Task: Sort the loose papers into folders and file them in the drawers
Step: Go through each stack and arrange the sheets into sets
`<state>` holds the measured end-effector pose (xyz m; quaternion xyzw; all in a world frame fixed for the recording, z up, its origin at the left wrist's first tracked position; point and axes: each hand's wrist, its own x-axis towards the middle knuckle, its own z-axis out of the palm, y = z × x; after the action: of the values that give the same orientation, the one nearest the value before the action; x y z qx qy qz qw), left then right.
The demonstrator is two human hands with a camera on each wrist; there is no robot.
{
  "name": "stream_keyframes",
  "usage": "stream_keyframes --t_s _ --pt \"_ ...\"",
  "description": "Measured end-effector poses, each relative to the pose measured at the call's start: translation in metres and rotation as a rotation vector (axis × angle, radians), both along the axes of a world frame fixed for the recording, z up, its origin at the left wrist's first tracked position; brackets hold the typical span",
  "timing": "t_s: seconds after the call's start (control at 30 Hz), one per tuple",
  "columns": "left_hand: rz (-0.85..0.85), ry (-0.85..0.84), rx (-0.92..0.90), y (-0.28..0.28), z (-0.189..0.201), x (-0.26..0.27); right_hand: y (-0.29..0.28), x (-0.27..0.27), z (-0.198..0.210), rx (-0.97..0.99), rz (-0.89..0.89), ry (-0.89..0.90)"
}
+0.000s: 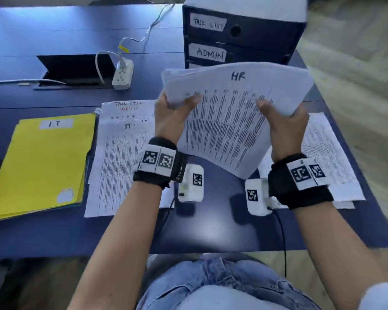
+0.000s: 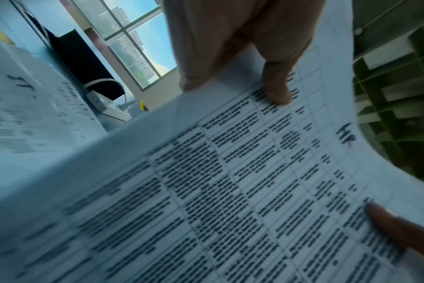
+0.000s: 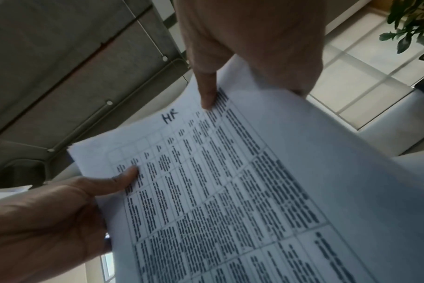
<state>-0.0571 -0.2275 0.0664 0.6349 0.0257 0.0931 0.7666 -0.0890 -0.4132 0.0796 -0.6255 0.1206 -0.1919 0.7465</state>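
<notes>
Both hands hold up a stack of printed sheets marked "HR" [image 1: 233, 113] above the blue table [image 1: 76, 233]. My left hand [image 1: 173, 115] grips its left edge, thumb on the top sheet. My right hand [image 1: 282, 124] grips the right edge the same way. The same HR stack [image 2: 254, 172] fills the left wrist view, and the HR stack [image 3: 230, 181] shows in the right wrist view with both thumbs on it. A yellow folder labelled "I.T" [image 1: 43, 162] lies at the left. Papers marked "IT" [image 1: 121, 157] lie beside it. A dark drawer unit [image 1: 240, 34] labelled "TASK LIST" and "ADMIN" stands behind.
More printed sheets [image 1: 329, 157] lie on the table under my right wrist. A white power strip [image 1: 123, 74] with cables sits beside a dark opening in the tabletop [image 1: 76, 68]. The table's right edge drops to wooden floor [image 1: 356, 86].
</notes>
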Motion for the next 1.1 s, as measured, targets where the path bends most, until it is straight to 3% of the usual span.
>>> stream_keyframes --t_s 0.1,0.27,0.43,0.67,0.9,1.0,1.1 --pt "0.048 -0.038 0.075 -0.004 0.014 0.003 0.001 0.005 0.008 -0.061 -0.027 -0.044" --pt "0.027 -0.117 -0.006 0.003 0.023 0.003 -0.007 0.01 0.011 -0.072 -0.074 -0.185" --pt "-0.084 0.244 0.257 0.0 -0.039 -0.011 -0.006 0.002 -0.057 -0.237 0.054 0.165" --pt "0.03 0.389 0.355 -0.01 -0.061 0.006 -0.01 0.029 -0.075 -0.368 0.001 0.239" --pt "0.131 0.694 0.643 -0.008 -0.105 0.017 -0.012 0.045 -0.115 -0.751 0.308 0.546" --pt "0.127 0.722 0.711 -0.013 -0.109 0.017 -0.007 0.048 -0.124 -0.916 0.421 0.7" --pt "0.083 0.717 0.815 -0.019 -0.11 0.014 0.0 0.047 -0.129 -1.05 0.409 0.796"
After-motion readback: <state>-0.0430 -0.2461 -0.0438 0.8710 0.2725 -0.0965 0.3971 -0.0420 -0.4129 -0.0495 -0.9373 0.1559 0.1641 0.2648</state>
